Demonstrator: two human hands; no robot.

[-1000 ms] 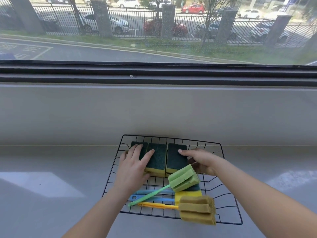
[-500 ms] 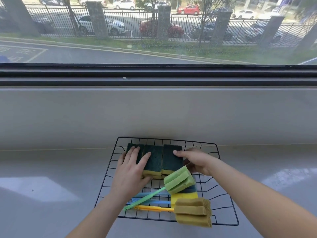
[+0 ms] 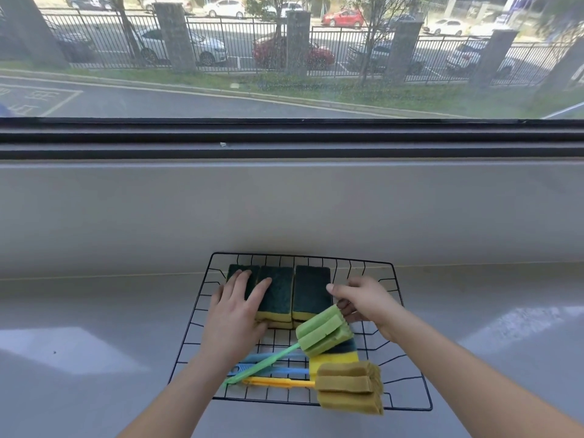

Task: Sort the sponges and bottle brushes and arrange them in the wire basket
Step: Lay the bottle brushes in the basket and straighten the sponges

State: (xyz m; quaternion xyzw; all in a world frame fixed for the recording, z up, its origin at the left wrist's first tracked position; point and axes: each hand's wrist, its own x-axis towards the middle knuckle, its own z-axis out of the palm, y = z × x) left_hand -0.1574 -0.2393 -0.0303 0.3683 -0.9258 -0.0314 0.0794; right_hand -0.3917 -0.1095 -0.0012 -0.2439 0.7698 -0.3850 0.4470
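Wire basket (image 3: 347,260) on smooth worktop (image 3: 94,311), left hand (image 3: 235,314) flat on scratchy green sponges (image 3: 311,287) at far rim, right hand (image 3: 360,300) thumb touching them, grip unclear, foam bottle brushes (image 3: 325,335) nearer.

— How many sponges?
— Four showing: left sponge (image 3: 236,270), middle sponge (image 3: 278,289), right sponge (image 3: 311,289), fourth sponge (image 3: 331,361) beneath the brushes.
— Brushes?
— Green brush (image 3: 322,331), yellow-handled brush (image 3: 347,387), two blue handles (image 3: 278,371). One wire basket (image 3: 300,257).
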